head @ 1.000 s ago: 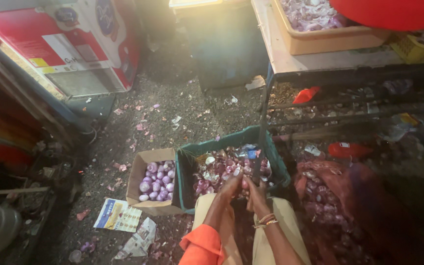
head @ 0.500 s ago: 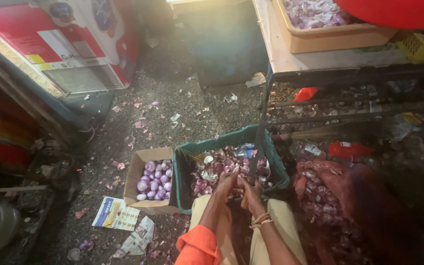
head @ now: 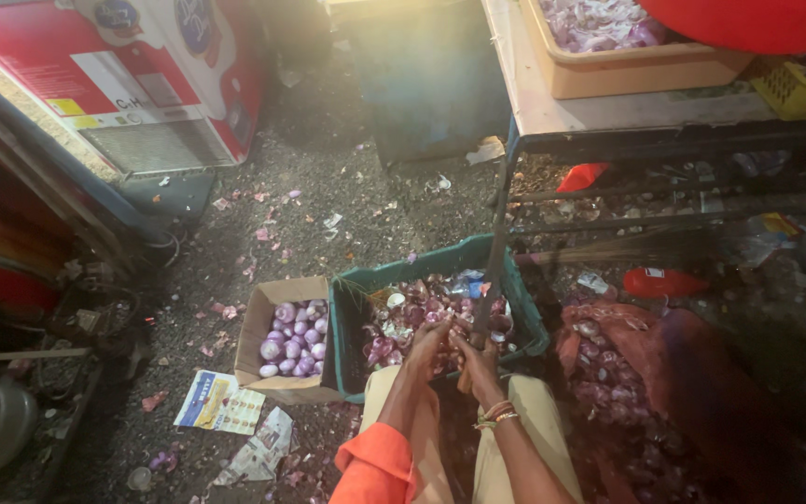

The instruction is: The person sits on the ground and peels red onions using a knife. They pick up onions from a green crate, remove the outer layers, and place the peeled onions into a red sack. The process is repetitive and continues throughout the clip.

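Two hands, left hand (head: 428, 343) and right hand (head: 474, 359), close together on something too small to identify, over one green crate (head: 524, 308) of onion skins, beside one cardboard box (head: 263, 322) of peeled onions (head: 293, 331).

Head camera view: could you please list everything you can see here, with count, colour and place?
Green plastic crate: one, green, centre, holding onion skins and scraps.
Brown cardboard box: one, brown, left of the crate, filled with peeled purple onions.
Reddish mesh sack: one, red-brown, right of the crate, onions inside.
Tan plastic tray: one, tan, on the table top right, holding pale purple peels.
Metal-framed table: one, light top, upper right.
Red and white cabinet: one, upper left.
Printed paper scraps: several, on the ground lower left.
Left hand: over the crate.
Right hand: beside it; what they grip cannot be told.
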